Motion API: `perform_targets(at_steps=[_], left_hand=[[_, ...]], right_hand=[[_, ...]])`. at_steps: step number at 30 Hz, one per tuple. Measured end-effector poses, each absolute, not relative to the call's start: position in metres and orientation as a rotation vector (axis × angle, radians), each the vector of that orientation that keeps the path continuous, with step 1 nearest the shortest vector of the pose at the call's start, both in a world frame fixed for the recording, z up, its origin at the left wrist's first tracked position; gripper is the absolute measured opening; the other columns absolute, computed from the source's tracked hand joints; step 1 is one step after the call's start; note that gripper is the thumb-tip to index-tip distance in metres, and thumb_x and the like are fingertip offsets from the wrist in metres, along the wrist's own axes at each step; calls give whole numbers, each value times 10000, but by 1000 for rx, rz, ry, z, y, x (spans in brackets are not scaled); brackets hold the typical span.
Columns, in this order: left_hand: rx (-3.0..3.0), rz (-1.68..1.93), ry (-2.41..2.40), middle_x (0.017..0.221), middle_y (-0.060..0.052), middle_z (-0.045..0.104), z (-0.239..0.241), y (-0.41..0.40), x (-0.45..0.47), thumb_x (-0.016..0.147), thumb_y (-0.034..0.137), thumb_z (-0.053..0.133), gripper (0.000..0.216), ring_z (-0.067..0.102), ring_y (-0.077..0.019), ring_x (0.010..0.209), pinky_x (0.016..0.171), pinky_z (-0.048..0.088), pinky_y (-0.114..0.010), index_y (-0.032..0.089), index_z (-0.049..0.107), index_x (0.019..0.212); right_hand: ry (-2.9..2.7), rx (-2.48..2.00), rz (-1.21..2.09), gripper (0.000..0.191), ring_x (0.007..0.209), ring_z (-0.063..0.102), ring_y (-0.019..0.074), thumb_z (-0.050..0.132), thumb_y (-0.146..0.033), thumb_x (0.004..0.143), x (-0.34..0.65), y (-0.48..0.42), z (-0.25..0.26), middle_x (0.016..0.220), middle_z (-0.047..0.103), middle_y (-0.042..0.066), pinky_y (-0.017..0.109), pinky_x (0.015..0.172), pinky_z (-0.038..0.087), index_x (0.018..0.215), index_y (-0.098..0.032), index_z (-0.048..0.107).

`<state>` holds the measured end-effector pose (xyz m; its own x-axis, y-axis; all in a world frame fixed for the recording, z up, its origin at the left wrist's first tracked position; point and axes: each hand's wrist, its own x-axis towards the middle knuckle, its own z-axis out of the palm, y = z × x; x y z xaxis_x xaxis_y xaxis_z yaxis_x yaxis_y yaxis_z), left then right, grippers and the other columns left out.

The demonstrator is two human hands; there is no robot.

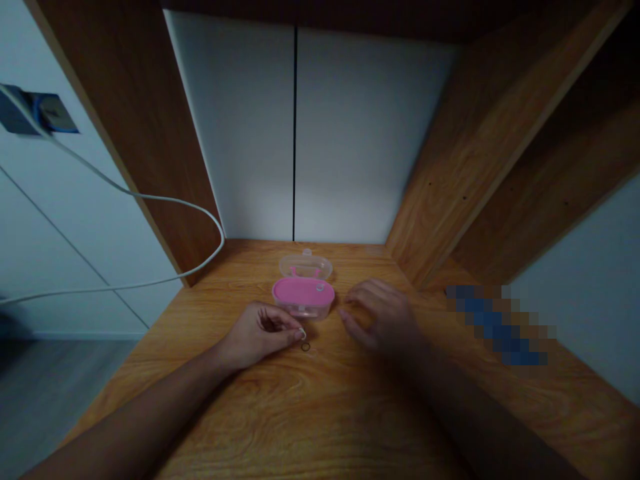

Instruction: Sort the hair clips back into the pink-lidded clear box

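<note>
Left hand (260, 333) pinched shut beside small ring (305, 347); right hand (383, 317) (blurred) open w/ fingers spread near pink case (303, 297).

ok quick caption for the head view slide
Left hand beside a small ring on a wooden desk, right hand by an open pink case.

One pink case (303, 298) sits open at the far middle of the surface (320, 413), one small dark ring (305, 347) lies just near of it, two hands are in, left hand (260, 333) and right hand (383, 317), and one white cable (150, 200) hangs at far left
</note>
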<state>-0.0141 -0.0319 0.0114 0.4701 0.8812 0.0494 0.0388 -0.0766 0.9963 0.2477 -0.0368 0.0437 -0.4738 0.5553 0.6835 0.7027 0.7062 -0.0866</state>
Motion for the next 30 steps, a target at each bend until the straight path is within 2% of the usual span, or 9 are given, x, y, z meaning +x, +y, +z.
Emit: perform_targets(at_steps=[3,5,9,13,19,23,25,29,30], left_hand=[[1494,893,870,695,-78,769,13,-30,-15,708,343,833,212,664,-145,576,554,507,-231,142,767,706],[1495,905,880,679,-73,765,14,-30,-14,692,345,839,213,657,-144,564,542,505,-231,146,764,693],[1484,928,895,681,-69,767,14,-30,-14,674,351,848,215,658,-143,566,541,510,-229,153,768,699],[1484,946,880,703,-77,774,13,-28,-16,678,352,849,215,672,-151,590,566,523,-239,153,771,708],[1463,934,891,713,-60,774,10,-27,-17,695,311,845,171,673,-136,613,610,515,-227,159,767,704],[1453,905,894,719,-58,774,8,-27,-17,710,305,839,164,662,-129,604,595,493,-212,155,773,719],[1452,912,888,724,-61,773,7,-27,-17,708,306,841,171,658,-128,606,591,489,-211,150,773,729],[1470,969,889,731,-60,772,6,-25,-18,704,303,838,169,648,-124,614,596,487,-214,153,774,744],[1481,983,894,728,-60,770,6,-24,-18,702,305,837,170,644,-124,610,587,482,-214,153,775,746]], right_hand=[[-1816,-1521,-441,90,850,633,222,558,-271,856,284,-17,44,865,656,71,336,806,492,834,-195,602],[-1526,-1909,-528,205,1007,613,270,504,-278,874,304,-7,43,1049,632,138,376,885,475,1013,-154,588],[-1359,-2215,-510,402,1070,578,422,523,-317,832,326,1,38,1090,605,290,530,855,458,1107,-31,583],[-1321,-2443,-392,395,1102,571,474,525,-301,802,341,3,37,1100,649,291,620,877,420,1083,-60,664],[-1214,-2644,-173,371,1146,576,479,515,-350,799,379,7,37,1197,666,254,708,939,341,999,-137,745],[-1188,-2666,-145,290,1025,633,432,571,-337,757,391,8,36,1068,711,227,685,912,371,890,-157,756],[-1194,-2631,-218,283,1011,624,430,571,-323,756,388,5,40,1048,698,232,664,891,380,889,-148,749],[-1207,-2417,-564,340,1192,475,445,449,-289,847,362,-4,54,1201,588,235,604,911,348,1047,-139,678],[-1247,-2192,-755,285,1161,481,436,464,-280,837,351,-7,56,1137,597,222,578,890,355,977,-140,670]])
